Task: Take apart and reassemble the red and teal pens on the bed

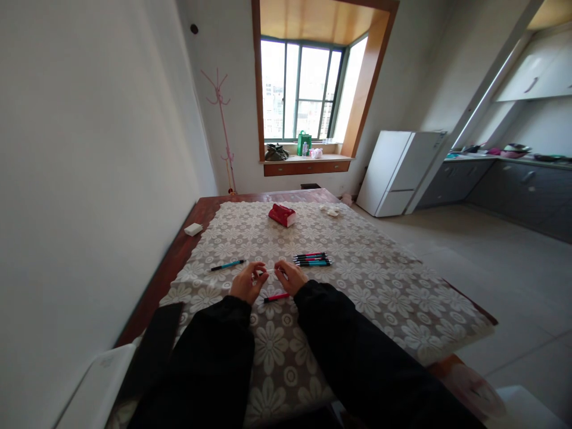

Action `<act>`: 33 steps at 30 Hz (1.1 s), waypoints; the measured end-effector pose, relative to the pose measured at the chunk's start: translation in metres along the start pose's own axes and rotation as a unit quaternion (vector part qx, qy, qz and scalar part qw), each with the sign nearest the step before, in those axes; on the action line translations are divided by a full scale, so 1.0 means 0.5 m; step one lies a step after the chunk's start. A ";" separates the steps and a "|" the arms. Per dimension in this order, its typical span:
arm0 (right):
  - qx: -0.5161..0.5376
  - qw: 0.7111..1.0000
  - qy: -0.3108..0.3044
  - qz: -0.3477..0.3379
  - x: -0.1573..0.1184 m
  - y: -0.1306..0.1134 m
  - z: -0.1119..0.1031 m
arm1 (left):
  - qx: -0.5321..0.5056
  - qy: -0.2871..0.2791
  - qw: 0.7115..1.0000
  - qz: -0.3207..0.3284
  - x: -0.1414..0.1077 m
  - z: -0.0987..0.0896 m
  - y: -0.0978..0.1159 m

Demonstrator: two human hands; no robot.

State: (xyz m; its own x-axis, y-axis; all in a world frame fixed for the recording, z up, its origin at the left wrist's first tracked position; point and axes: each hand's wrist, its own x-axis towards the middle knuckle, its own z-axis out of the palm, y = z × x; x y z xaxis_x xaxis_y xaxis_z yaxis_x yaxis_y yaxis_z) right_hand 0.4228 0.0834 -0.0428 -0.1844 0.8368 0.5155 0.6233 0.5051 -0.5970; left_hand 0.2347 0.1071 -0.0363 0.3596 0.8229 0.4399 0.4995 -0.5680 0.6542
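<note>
Your left hand (pixel 248 282) and right hand (pixel 291 277) pinch a thin pale piece (pixel 270 271), its long axis crosswise between their fingers. Just nearer you, a red pen (pixel 277 297) lies closer to your right fingers; outward, a blue pen (pixel 227 265) left, more pens (pixel 311 263) right.

The person wears long black sleeves — the left sleeve (pixel 210 351) and the right sleeve (pixel 357 342) are both of plain cloth, loose and wide at the near side, narrower toward the far end. The left hand (pixel 246 282) and right hand (pixel 292 277) are bare.
</note>
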 end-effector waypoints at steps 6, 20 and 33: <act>0.080 0.994 0.060 0.038 0.002 -0.004 -0.002 | 0.073 -0.049 0.994 0.066 -0.006 -0.018 0.031; 0.218 0.940 0.228 0.128 0.017 0.002 -0.017 | 0.088 -0.083 0.988 0.092 -0.011 -0.005 0.033; 0.138 0.978 0.133 0.081 0.006 0.005 -0.002 | 0.047 0.090 0.995 0.004 -0.006 -0.014 0.021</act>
State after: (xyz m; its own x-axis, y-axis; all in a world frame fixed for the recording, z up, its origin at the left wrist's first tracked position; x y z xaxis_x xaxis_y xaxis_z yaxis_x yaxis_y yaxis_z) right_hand 0.4245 0.0869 -0.0419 0.1273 0.8446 0.5201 0.3916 0.4390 -0.8087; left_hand 0.2331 0.0988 -0.0264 0.2206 0.8026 0.5542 0.5709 -0.5669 0.5939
